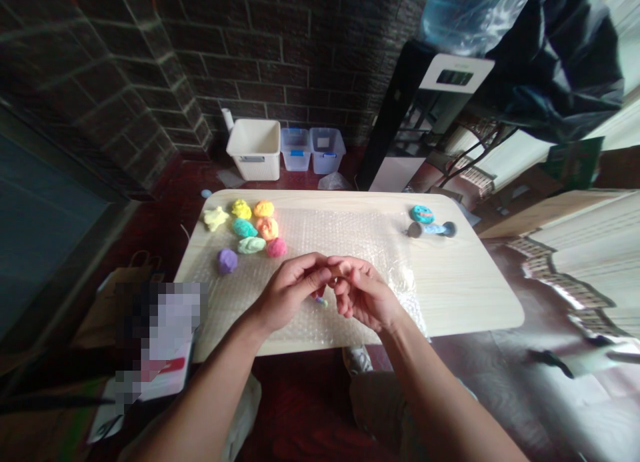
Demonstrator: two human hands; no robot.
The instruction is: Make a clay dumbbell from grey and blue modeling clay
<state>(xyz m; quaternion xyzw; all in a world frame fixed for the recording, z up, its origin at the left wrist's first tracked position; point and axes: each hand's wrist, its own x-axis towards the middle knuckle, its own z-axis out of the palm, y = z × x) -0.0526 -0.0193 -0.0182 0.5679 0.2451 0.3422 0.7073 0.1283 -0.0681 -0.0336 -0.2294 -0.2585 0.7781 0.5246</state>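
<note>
My left hand (295,285) and my right hand (367,292) meet above the middle of the table. Their fingertips pinch a small orange-tan piece (340,271), which looks like modelling clay; the fingers hide most of it. Just below the fingers is a tiny green and purple piece (321,302). Bubble wrap (320,232) is spread under both hands. To the left lie several lumps of soft clay, among them a purple one (227,261), a pink one (277,247), an orange one (267,229) and a pale green one (251,245).
On the table's (470,282) right side are a teal lump (423,214) and a blue-grey dumbbell-shaped object (433,230). Beyond the far edge stand a white bin (254,149), two clear blue-tinted bins (327,150) and a water dispenser (420,109).
</note>
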